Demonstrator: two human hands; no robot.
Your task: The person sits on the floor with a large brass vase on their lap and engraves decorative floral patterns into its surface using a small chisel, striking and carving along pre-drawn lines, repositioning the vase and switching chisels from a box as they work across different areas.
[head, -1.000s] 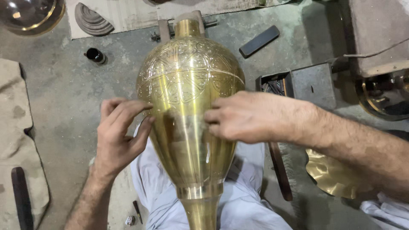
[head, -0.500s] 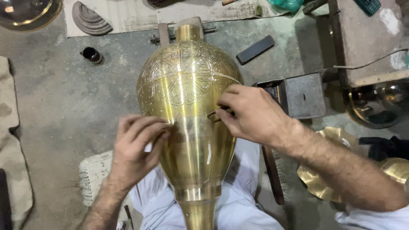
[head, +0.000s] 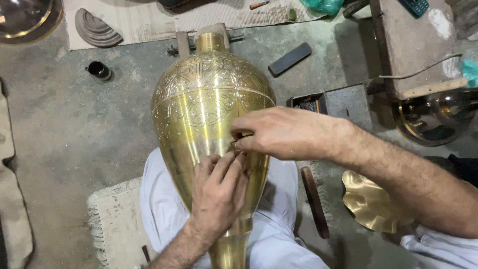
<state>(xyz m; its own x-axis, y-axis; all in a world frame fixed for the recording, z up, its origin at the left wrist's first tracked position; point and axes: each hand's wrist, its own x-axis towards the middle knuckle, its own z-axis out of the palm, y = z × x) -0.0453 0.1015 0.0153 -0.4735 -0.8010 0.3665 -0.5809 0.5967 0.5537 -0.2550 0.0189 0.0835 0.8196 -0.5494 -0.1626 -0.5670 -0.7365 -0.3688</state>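
Large engraved brass vase [head: 209,114], lying across lap, neck away

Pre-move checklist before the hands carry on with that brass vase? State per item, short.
1. Brass vase supported: lies across the lap, neck on a wooden rest. Ok.
2. Left hand steadying: flat on the plain lower body. Ok.
3. Right hand grip: fingertips pinched at the vase surface; any tool is hidden. Cannot tell.
4. Work spot visible: covered by both hands. Not ok.
5. Nearby clutter: dark flat bar and small black cup lie apart from the vase. Ok.
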